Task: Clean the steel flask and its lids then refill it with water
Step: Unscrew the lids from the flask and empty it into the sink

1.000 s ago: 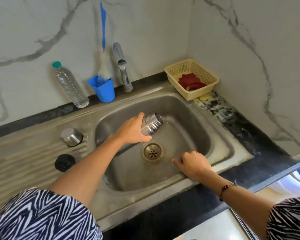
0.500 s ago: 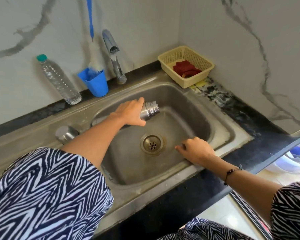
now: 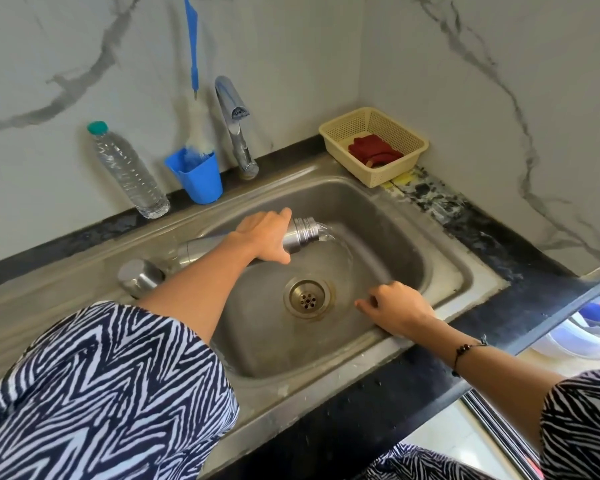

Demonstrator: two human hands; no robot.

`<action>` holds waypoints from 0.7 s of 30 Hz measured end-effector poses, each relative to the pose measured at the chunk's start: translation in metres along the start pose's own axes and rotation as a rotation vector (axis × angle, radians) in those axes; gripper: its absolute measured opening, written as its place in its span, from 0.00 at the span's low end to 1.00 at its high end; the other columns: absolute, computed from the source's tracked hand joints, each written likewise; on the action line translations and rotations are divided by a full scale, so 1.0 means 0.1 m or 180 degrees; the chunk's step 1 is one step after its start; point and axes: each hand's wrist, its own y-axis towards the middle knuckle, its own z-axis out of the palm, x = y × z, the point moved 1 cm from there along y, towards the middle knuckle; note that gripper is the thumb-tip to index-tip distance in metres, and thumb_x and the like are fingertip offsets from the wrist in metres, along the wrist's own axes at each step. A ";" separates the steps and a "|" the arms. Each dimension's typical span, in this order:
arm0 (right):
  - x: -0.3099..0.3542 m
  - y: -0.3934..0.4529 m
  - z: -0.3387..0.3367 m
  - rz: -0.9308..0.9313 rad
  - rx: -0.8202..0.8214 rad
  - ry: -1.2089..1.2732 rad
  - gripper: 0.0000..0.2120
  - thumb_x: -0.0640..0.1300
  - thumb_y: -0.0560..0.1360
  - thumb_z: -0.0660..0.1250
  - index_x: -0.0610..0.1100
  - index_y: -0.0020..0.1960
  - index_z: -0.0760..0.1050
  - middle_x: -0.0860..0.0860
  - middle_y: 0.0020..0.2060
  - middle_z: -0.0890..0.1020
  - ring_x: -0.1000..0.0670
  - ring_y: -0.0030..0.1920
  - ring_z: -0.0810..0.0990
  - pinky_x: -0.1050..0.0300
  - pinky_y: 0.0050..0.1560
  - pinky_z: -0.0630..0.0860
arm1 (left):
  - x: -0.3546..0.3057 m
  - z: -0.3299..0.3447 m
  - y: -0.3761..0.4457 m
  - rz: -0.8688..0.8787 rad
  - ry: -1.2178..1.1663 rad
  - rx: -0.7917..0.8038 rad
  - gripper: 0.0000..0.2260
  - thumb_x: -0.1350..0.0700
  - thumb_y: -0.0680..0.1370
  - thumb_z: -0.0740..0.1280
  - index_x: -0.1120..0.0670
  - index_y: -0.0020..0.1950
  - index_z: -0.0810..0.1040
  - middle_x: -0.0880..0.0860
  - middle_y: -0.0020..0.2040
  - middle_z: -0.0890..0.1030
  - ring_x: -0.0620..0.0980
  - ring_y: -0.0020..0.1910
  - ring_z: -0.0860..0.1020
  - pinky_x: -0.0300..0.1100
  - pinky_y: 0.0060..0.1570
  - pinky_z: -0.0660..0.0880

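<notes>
Left hand (image 3: 264,235) wraps round the neck end of the steel flask (image 3: 300,233), fingers curled over the top, thumb underneath. Flask lies nearly flat over the sink (image 3: 440,271), mouth pointing toward 3 o'clock, base toward 9 o'clock, partly hidden behind the forearm. Water (image 3: 328,233) pours out of the open mouth into the basin. Right hand (image 3: 397,308) rests on the front rim at about 4 o'clock from the drain (image 3: 307,297), fingers loosely bent, holding nothing.

One steel lid (image 3: 137,277) sits on the draining board at 9 o'clock of the basin, just beside the left forearm. Any second lid is not visible; it may be behind the arm. Tap (image 3: 234,128) at 12 o'clock looks off, spout above and behind the flask. Blue cup (image 3: 196,180) with a brush (image 3: 193,81), and a plastic bottle (image 3: 127,171), stand at 10–11 o'clock; a basket (image 3: 409,147) with red cloth sits at 1 o'clock.

Judged stage: emptying or rinsing, refill not yet done.

Risks:
- wet steel plus a one-handed grip near the neck: the heavy base end could swing down and slip, knocking the basin.
- left elbow sits close to the lid; pulling back could sweep it off the board.
- a steeper tilt would throw water at the basin wall and splash it onto the counter.
- right hand on a wet rim may slide if leaned on.
</notes>
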 end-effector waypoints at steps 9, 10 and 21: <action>0.00 0.00 -0.01 0.0006 0.0022 -0.0015 0.23 0.60 0.78 0.55 0.44 0.40 0.78 0.50 0.34 0.78 0.50 0.35 0.76 0.59 0.35 0.67 | 0.02 0.01 0.01 -0.0079 0.0021 0.0105 0.29 0.48 0.66 0.75 0.56 0.60 0.66 0.52 0.43 0.73 0.55 0.42 0.75 0.48 0.41 0.77; 0.00 0.00 0.00 0.0006 0.0026 -0.0011 0.23 0.60 0.78 0.55 0.43 0.40 0.78 0.50 0.34 0.78 0.50 0.35 0.76 0.59 0.35 0.67 | 0.02 0.00 0.01 -0.0077 -0.0001 0.0110 0.29 0.48 0.66 0.75 0.56 0.60 0.66 0.53 0.43 0.73 0.55 0.42 0.75 0.48 0.40 0.77; -0.01 0.00 0.00 0.0037 0.0114 0.0025 0.24 0.60 0.78 0.55 0.42 0.40 0.77 0.48 0.35 0.79 0.48 0.36 0.77 0.56 0.36 0.72 | 0.03 -0.01 0.00 -0.0066 0.0103 0.0250 0.28 0.48 0.67 0.75 0.56 0.59 0.66 0.50 0.38 0.69 0.54 0.39 0.73 0.45 0.35 0.70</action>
